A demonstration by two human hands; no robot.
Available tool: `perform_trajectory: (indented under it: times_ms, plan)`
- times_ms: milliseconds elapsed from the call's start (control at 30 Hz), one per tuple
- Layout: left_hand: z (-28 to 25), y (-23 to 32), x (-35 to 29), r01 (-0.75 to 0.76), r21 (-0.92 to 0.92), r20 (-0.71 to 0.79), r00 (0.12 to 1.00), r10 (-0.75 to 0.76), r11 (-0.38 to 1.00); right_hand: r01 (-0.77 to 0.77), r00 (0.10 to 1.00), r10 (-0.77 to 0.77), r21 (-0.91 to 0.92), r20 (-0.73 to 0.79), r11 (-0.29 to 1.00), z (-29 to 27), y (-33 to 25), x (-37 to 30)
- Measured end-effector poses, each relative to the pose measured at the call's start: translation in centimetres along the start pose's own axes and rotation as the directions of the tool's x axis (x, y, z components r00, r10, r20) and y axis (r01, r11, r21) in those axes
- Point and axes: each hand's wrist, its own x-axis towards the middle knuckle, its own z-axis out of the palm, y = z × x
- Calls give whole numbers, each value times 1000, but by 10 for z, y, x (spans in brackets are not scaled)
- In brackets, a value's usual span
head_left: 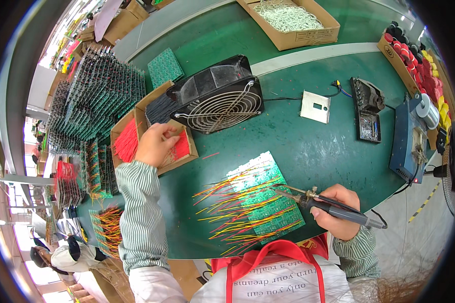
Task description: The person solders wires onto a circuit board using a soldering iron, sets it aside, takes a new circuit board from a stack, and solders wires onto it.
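Note:
My right hand point(339, 212) grips a grey soldering iron point(341, 212) with a metal feed tube clamped on it. Its tip is over a green circuit board panel point(276, 212) lying on the table. Rows of red, yellow and dark wires point(237, 218) stick out from the panel toward the left. At the left, my left hand point(157, 145) is over a divided cardboard box point(174, 165), above a compartment of short red wires point(181, 146). Its fingers are curled and pinched together; what they hold, if anything, does not show.
A black fan point(220, 98) with a wire grille stands behind the box. Stacked circuit boards point(93, 96) rise at the left. A blue solder feeder point(408, 139) with a solder spool point(427, 111), a black tray point(367, 111) and a white plate point(315, 106) are on the right.

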Motion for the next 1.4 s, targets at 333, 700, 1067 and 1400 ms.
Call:
perform_trajectory:
  times_ms: [333, 700, 1067, 1400]
  plan:
    - [10, -17, 28, -31, -13, 233, 972, 33, 999, -1, 1000, 1, -25, -22, 1000, 0, 5, 7]
    - [21, -31, 18, 91, -269, 47, 996, -81, 959, -1, 1000, 0, -52, -9, 999, 3, 1, 12]
    - [30, -35, 20, 136, -557, -110, 966, -235, 819, 4, 1000, -5, -43, -17, 999, 2, 2, 10]
    - [35, -43, 19, 239, -571, -18, 953, -303, 785, 8, 1000, -9, -46, -20, 999, 0, 2, 9]
